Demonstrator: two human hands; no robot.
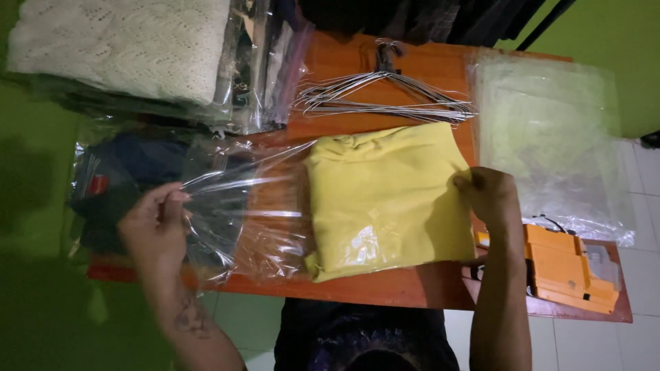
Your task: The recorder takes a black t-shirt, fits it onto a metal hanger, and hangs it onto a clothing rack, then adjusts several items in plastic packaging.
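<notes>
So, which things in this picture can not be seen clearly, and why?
- Dark garment, head view: clear bags and glare cover it, so its kind is unclear.
- Orange device, head view: the right hand and forearm hide its left end.
- Yellow garment: folded, so its type is unclear.
- Stack of bagged clothes: cut off by the top edge.
- Left hand pinches the clear bag; its opening blurs in reflections.

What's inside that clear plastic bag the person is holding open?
A folded yellow garment fills the closed end of the clear plastic bag. The right hand grips that end; the left hand holds the open end, which looks empty. The garment's underside is hidden.
</notes>
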